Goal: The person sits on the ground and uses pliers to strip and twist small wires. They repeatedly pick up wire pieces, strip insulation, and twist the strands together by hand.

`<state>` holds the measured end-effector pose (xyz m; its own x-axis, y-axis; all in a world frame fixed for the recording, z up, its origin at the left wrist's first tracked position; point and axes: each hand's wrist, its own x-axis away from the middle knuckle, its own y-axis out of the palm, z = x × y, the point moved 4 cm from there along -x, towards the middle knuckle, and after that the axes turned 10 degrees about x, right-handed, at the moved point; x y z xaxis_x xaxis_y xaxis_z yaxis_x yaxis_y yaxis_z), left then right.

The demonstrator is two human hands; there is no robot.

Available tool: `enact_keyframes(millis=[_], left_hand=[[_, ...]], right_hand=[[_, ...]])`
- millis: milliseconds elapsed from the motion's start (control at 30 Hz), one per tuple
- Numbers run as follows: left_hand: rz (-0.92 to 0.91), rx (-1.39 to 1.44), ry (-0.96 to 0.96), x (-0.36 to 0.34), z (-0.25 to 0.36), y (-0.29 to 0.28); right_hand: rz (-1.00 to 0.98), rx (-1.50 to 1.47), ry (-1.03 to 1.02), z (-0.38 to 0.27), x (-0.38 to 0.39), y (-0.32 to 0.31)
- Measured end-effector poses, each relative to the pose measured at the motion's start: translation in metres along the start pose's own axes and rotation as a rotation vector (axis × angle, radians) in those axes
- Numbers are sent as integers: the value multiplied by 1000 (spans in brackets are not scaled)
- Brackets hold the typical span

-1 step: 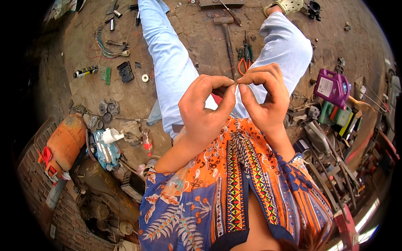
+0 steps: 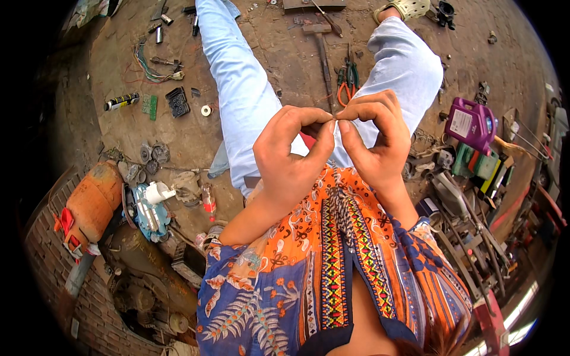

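Head view: left hand (image 2: 288, 149) and right hand (image 2: 381, 137) both pinch a tiny piece (image 2: 335, 119), its long axis too small to tell; it lies at the left's two o'clock, the right's ten, about equally near.

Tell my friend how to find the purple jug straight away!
Find the person's pale-blue trousers. Right of the right leg is a jug. Its purple body and pale label set it apart from the grey parts nearby.

Ahead of L hand (image 2: 285, 145) & R hand (image 2: 382, 129) I've room btwn legs (image 2: 240, 83), but hammer (image 2: 324, 59) & pliers (image 2: 354, 75) obstruct floor lvl (image 2: 294, 65).
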<state>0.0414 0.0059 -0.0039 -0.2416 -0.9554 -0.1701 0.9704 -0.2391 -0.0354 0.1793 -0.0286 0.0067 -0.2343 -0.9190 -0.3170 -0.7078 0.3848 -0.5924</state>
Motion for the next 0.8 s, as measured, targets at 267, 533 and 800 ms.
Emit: enact_keyframes(millis=[267, 533, 800], left_hand=[[-30, 112, -99, 1, -3, -2], [-80, 36, -131, -4, 2, -7], [-73, -50, -49, -6, 6, -10]], right_hand=[[-135, -321, 327, 9, 7, 6], [-99, -8, 31, -1, -2, 0], [-106, 123, -91, -5, -6, -2]])
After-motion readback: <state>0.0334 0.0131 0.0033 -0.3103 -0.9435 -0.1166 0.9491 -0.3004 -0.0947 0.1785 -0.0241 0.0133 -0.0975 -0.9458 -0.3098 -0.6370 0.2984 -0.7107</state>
